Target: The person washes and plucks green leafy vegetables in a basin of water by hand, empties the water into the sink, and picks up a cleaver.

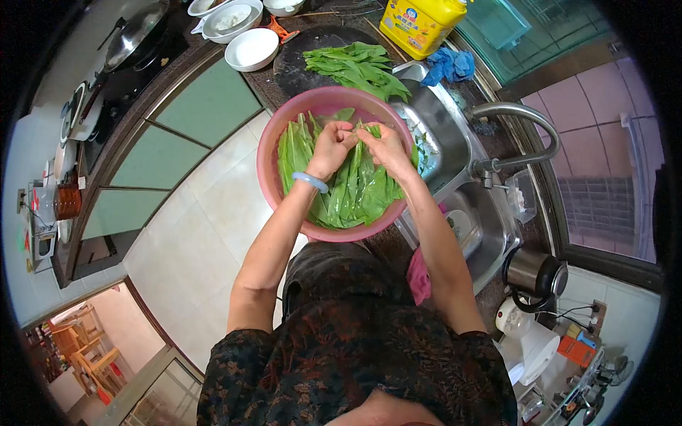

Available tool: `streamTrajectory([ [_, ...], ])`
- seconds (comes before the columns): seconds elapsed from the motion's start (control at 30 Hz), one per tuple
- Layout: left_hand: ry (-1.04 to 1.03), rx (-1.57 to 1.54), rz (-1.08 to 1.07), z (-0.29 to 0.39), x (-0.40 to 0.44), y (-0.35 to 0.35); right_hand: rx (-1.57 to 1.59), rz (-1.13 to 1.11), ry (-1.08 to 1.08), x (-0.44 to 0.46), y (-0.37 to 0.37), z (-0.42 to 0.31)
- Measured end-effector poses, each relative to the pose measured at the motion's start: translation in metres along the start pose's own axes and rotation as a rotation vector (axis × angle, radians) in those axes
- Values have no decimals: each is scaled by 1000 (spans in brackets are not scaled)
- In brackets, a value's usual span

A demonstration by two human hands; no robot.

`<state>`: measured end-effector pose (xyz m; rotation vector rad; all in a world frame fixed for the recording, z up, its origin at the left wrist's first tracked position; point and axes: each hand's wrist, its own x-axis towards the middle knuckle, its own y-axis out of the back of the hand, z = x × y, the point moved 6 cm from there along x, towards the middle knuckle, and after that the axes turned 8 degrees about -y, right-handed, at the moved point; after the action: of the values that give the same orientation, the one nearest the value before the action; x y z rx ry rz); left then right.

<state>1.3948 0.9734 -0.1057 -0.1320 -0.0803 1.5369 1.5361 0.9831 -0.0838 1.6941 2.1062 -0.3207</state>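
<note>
A pink basin (pixel 268 186) full of long green leaves (pixel 359 188) is in front of my body, beside the double sink. My left hand (pixel 332 149), with a pale bangle at the wrist, is closed in a pinch over the leaves. Close beside it, my right hand (pixel 383 147) also pinches, and the fingertips of both hands nearly meet at a bit of green leaf. More green leaves (pixel 353 62) lie on a dark round board (pixel 290 67) beyond the basin.
To the right are a steel sink (pixel 447 142) with leaf scraps and a curved faucet (pixel 526 108). A yellow jug (pixel 419 27), blue cloth (pixel 449 65) and white bowls (pixel 252 50) stand at the back. A kettle (pixel 529 273) is at the lower right.
</note>
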Motion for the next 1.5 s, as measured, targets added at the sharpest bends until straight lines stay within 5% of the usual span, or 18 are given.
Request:
streamTrajectory([
  [0.2, 30, 15, -196, 20, -8, -10, 194, 5, -55, -1, 5, -9],
  [0.4, 123, 209, -439, 16, -20, -14, 437, 64, 114, -6, 18, -35],
  [0.6, 127, 314, -464, 6, -38, -11, 462, 125, 189, -6, 45, -60],
  [0.73, 87, 530, -508, 19, -54, -16, 447, 222, 210, -10, 53, -67],
  [0.83, 32, 1043, -685, 34, -72, -29, 448, 258, 246, -6, 54, -63],
  [0.93, 37, 1221, -672, 38, -84, -36, 395, 300, 210, -2, 47, -63],
  [1.03, 135, 1197, -699, 33, -80, -42, -408, 297, 204, 7, 29, -47],
  [1.07, 217, 1192, -722, 28, -79, -41, -410, 296, 208, 10, 28, -40],
  [1.2, 182, 1197, -699, 16, -76, -33, -457, 104, 157, 41, 15, 17],
  [1.27, 144, 905, -644, 14, -71, -25, -344, -2, 45, 38, 14, 28],
  [1.3, 361, 698, -626, 24, -69, -20, -343, 0, 44, 38, 16, 31],
  [1.33, 361, 698, -626, 27, -65, -17, -460, 50, 104, 38, 18, 31],
  [1.4, 274, 519, -407, 40, -48, -5, -578, 96, 177, 32, 16, 19],
  [1.43, 17, 667, -230, 46, -37, 6, -512, 80, 194, 17, 13, 4],
  [1.5, -168, 667, -137, 55, -29, 14, -460, 50, 143, 8, 10, -6],
])
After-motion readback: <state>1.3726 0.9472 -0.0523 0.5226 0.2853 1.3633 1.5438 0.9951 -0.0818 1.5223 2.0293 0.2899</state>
